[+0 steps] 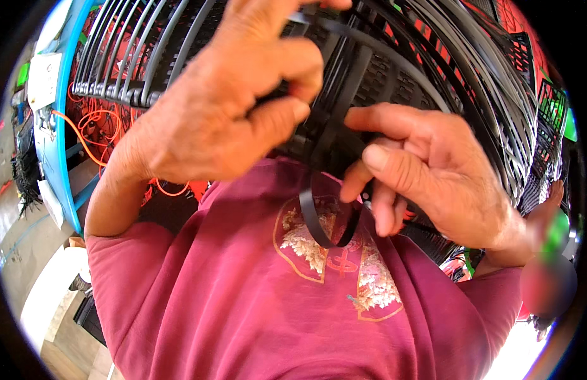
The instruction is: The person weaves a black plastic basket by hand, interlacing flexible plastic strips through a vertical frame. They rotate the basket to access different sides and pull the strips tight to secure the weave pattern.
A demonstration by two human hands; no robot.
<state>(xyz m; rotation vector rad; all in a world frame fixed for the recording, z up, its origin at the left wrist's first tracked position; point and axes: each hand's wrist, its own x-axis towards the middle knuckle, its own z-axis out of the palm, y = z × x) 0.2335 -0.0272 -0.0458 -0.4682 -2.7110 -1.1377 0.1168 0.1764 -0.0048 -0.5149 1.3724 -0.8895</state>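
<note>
A narrow, flat black strip [310,218] hangs in a loop in front of the maroon shirt, between my hands. My left hand [217,107] is raised at the upper left, its index finger bent toward the thumb; what lies in its grip is hidden. My right hand [433,174] faces it with the index finger reaching left and the other fingers curled below the thumb. The right side of the loop runs up to these curled fingertips. Behind both hands stands a black woven frame [382,79], with dark strips crossing at its middle.
A fan of black and grey strips [483,82] curves along the right. Grey rods or slats [128,47] rise at the upper left. Beyond them are orange cord [84,142] and a blue-edged panel [65,183]. Another person's blurred arm [550,215] shows at the far right.
</note>
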